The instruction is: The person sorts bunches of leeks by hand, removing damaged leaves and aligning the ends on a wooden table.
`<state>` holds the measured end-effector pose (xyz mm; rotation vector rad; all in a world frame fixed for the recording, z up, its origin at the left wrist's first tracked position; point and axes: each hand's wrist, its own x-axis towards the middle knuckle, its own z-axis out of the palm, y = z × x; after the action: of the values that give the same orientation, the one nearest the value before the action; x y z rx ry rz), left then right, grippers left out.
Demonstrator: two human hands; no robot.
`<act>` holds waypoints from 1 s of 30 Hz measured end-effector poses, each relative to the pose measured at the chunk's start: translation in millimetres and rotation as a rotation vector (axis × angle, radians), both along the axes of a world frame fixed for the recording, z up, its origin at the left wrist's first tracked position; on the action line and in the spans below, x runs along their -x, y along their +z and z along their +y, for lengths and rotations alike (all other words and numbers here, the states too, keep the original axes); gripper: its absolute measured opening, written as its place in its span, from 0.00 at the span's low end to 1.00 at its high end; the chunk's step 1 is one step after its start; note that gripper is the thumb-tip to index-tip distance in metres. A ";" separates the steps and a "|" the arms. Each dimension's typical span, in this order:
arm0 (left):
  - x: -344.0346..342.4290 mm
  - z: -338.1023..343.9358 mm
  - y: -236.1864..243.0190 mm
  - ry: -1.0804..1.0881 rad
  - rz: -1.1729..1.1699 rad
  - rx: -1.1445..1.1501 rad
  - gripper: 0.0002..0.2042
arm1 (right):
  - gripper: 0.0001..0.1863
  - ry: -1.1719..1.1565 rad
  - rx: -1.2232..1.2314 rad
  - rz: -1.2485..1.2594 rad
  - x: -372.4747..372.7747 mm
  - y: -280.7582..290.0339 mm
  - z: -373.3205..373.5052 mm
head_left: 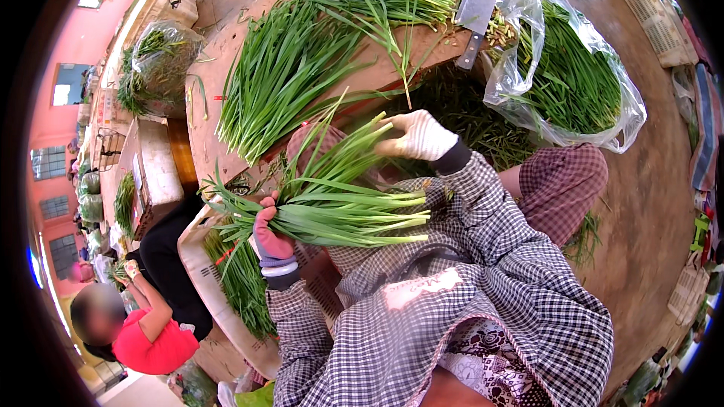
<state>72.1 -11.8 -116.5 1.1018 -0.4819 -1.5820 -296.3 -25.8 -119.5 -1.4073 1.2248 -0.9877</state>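
Note:
My left hand (271, 237), in a pink glove with a pale cuff, is closed around a bunch of garlic chives (339, 218) over my lap. Their pale stem ends point right, and the leaf tips hang past the hand to the left. With a whitish glove on, my right hand (424, 138) has its fingers bent at the upper stems, which fan up from the bunch. Beyond my hands, more garlic chives (290, 68) lie in piles on a brown board (207, 79). A cleaver (477, 9) rests at the board's right end, beside cut stem bits.
A clear plastic bag (632, 114) of chives stands at the right. Dark green trimmings (452, 109) lie below the board. At my left are a white crate (241, 343) holding chives and a foam box (160, 158). A person in red (154, 341) sits farther left.

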 end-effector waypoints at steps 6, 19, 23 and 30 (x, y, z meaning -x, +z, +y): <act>-4.6 1.2 2.6 0.005 0.012 -0.014 0.13 | 0.11 -0.170 -0.298 -0.255 -9.0 28.1 7.9; 6.0 0.6 29.9 -0.083 -0.100 0.109 0.12 | 0.23 -0.115 -0.100 0.989 93.5 -18.1 54.2; 22.6 1.5 55.3 -0.135 -0.211 0.286 0.09 | 0.17 -0.279 0.486 0.653 45.2 16.1 13.3; 60.3 -11.9 108.9 -0.478 -0.140 0.494 0.08 | 0.22 0.133 0.415 0.374 -76.7 79.7 -46.5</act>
<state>11.8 -23.8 -7.6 0.7467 -1.2292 -1.6611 -219.7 -72.3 -39.8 -2.0447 1.2112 -0.9472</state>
